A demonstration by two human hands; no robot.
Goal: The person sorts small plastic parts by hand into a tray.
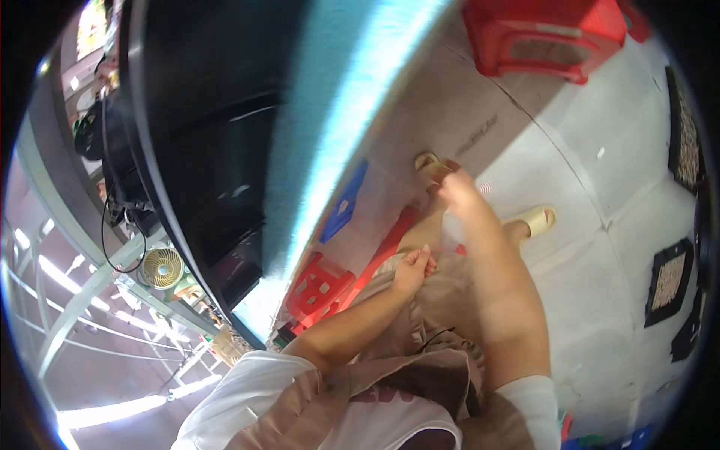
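My left hand (416,270) is held over my lap, its fingers curled in and the thumb up; whether anything is inside them is hidden. My right hand (456,187) reaches forward above my foot and is smeared by motion, so its fingers cannot be made out. A small red-and-white striped piece (484,187) shows beside it, too small to name; I cannot tell if the hand touches it. Below my hands are a brown apron (442,300) and a pale yellow sandal (539,220) on one foot. The other sandal (427,161) is partly behind my right hand.
A long black surface with a teal side (352,97) runs along my left. A red plastic stool (547,37) stands ahead on the grey floor. Near my left leg are a blue plastic piece (345,206) and red plastic seating (319,289). Dark-edged panels (670,281) lie at right.
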